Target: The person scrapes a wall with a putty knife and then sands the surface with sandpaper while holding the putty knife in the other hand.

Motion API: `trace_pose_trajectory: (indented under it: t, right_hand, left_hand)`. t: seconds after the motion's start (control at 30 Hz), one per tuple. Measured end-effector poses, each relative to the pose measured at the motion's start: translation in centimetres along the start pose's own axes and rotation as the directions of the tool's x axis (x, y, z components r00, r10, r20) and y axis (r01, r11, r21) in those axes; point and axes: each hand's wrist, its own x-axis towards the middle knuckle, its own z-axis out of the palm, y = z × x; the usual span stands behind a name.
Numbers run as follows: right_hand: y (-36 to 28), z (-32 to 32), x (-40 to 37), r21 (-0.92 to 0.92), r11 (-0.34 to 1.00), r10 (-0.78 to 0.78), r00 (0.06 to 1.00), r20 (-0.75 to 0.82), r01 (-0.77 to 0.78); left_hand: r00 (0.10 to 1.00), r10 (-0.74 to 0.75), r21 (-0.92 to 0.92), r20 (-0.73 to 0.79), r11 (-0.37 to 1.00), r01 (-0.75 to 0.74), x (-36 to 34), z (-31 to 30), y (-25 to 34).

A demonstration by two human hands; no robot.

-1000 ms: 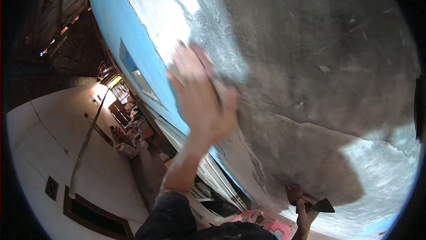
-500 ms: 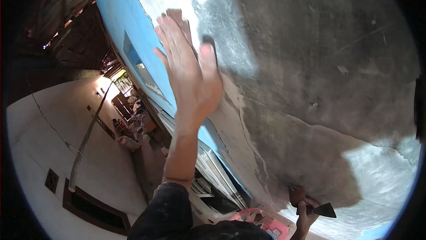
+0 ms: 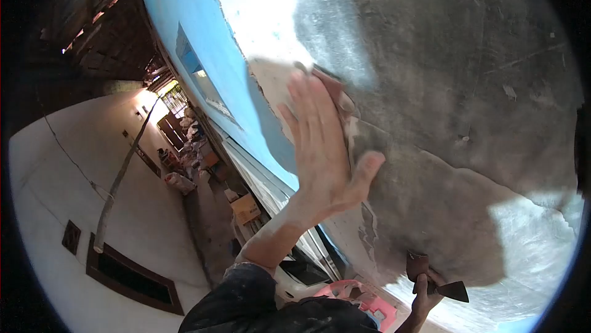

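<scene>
My left hand point(image 3: 323, 148) lies flat against the wall, fingers stretched and thumb out to the side. Beneath its fingers a reddish-brown piece of sandpaper point(image 3: 330, 85) is pressed to the surface, with an edge showing past the fingertips. Under it the wall point(image 3: 431, 130) is grey, cracked plaster, bordered by peeling white and blue paint point(image 3: 178, 0). Low on the right, my right hand point(image 3: 425, 293) is closed around what look like putty knives; one broad brownish blade point(image 3: 417, 265) points up and a dark flared blade point(image 3: 454, 291) points right.
A pink plastic item point(image 3: 369, 308) stands below, near my body. Long pale panels point(image 3: 258, 167) lean along the wall's base. A cardboard box point(image 3: 245, 208) and piled bags point(image 3: 180, 182) line the passage. A stick point(image 3: 126, 176) hangs before the opposite white wall point(image 3: 55, 167).
My left hand has moved right and down across the wall, taking the sandpaper with it. The right hand keeps its grip on the putty knives, nearly in place.
</scene>
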Motion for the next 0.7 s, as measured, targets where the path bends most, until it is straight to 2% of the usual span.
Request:
trace_pose_trajectory:
  t: [0.07,0.17,0.2,0.23,0.27,0.33,0.4,0.5,0.6,0.7]
  right_hand:
    - [0.0,-0.2,0.2,-0.014,1.000,0.000,1.000,-0.005,0.000]
    - [-1.7,0.0,0.7,-0.022,0.995,0.097,0.995,0.026,-0.097]
    - [-2.3,0.2,0.8,-0.019,0.990,0.138,0.990,0.018,-0.138]
    - [-2.9,0.0,0.8,-0.019,0.983,0.181,0.983,0.011,-0.181]
    - [-2.4,0.0,0.9,-0.035,0.990,0.140,0.990,0.003,-0.140]
    - [-2.8,-0.2,0.9,-0.004,0.987,0.160,0.987,0.018,-0.160]
    - [-3.0,-0.5,1.1,0.007,0.983,0.182,0.982,0.046,-0.183]
    - [-3.8,-0.6,1.2,-0.024,0.982,0.189,0.980,0.064,-0.188]
    - [-6.0,0.1,1.2,0.039,0.958,0.278,0.956,0.097,-0.283]
    - [-7.8,2.2,1.0,0.052,0.951,0.299,0.948,0.107,-0.306]
  left_hand:
    - [0.998,-0.003,0.046,0.062,0.999,0.000,-0.4,-0.2,0.2]
    - [1.000,0.023,-0.026,0.008,0.999,-0.023,4.3,-1.5,-1.8]
    - [1.000,-0.028,-0.004,0.005,1.000,0.028,4.6,-1.5,-1.3]
    - [0.998,-0.056,-0.036,-0.007,0.998,0.056,3.8,-1.2,-1.0]
    - [0.996,-0.082,-0.072,-0.022,0.994,0.080,2.5,-0.7,-0.9]
    - [0.984,-0.148,-0.161,-0.100,0.978,0.130,-1.8,1.2,-0.2]
    - [0.977,-0.040,-0.168,-0.211,0.986,0.004,-6.9,3.0,-1.2]
    - [0.970,-0.109,-0.229,-0.215,0.972,0.058,-8.7,2.2,-1.0]
    - [0.959,-0.232,-0.316,-0.160,0.933,0.173,-9.8,-0.1,-1.2]
    - [0.815,-0.580,-0.513,0.004,0.698,0.499,-12.6,-1.2,-0.5]
